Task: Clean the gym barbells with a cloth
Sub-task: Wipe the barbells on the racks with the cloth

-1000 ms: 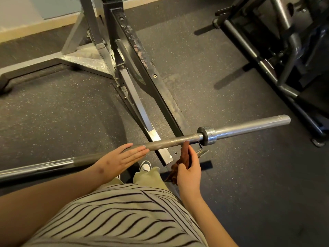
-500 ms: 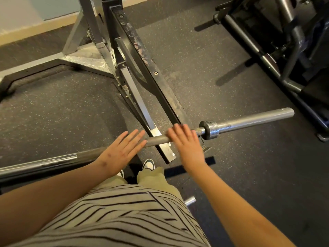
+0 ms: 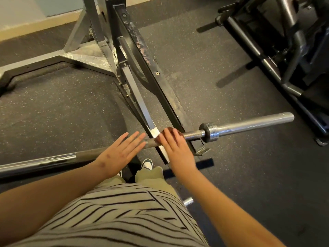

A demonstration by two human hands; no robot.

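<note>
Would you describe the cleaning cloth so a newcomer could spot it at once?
Find the long barbell crossing the view in front of the rack. The right hand lies flat on its shaft, just left of the thick collar. The cloth is the reddish-brown fabric peeking from under those fingers, unlike the bare grey metal beside it.

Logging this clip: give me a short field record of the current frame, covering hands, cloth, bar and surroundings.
left hand: flat, fingers straight, resting on the barbell shaft
right hand: laid over the cloth, pressing it onto the shaft just inboard of the collar
cloth: brown, mostly hidden under the right hand, edge showing past the fingertips
barbell: horizontal across the view, visible sleeve bare of plates
surroundings: metal rack behind the bar, dark speckled floor
</note>
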